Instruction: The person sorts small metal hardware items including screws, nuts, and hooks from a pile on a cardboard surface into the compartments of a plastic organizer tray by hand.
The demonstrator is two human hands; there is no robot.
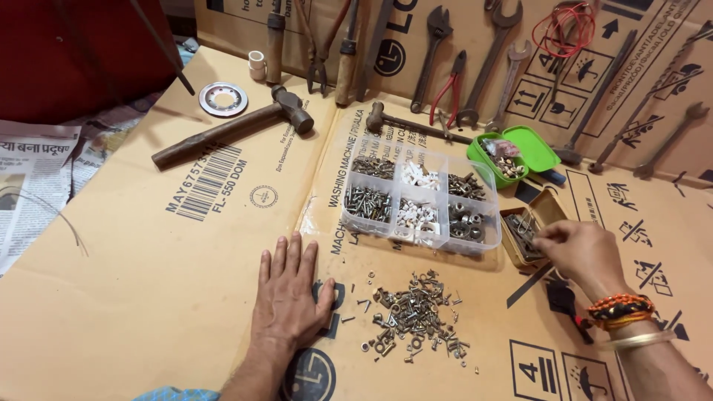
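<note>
- The right hand (pixel 579 249) reaches in from the lower right, fingertips pressed together in a pinch at the open top of a small cardboard box (pixel 529 230). Whether anything is caught between the fingertips cannot be told.
- The small cardboard box lies just to the left of the right hand's knuckles, touching the fingertips, with its long axis running from the near side to the far side of the cardboard sheet (pixel 171 297) that covers the work surface.
- The left hand (pixel 290 293) lies flat, palm down, fingers spread and pointing away from the person, holding nothing.
- A loose heap of small screws and nuts (pixel 412 315) sits just to the right of the left hand, between the two hands and nearer the left one.
- Beyond the heap stands a clear plastic organiser (pixel 420 200) with six compartments of sorted fasteners, its right end close beside the small cardboard box.
- A green lidded tub (pixel 512 152) stands open behind the box.
- A hammer (pixel 234 126) lies well apart to the far left, its handle slanting toward the near left.
- Spanners and pliers hang or lean along the back.
</note>
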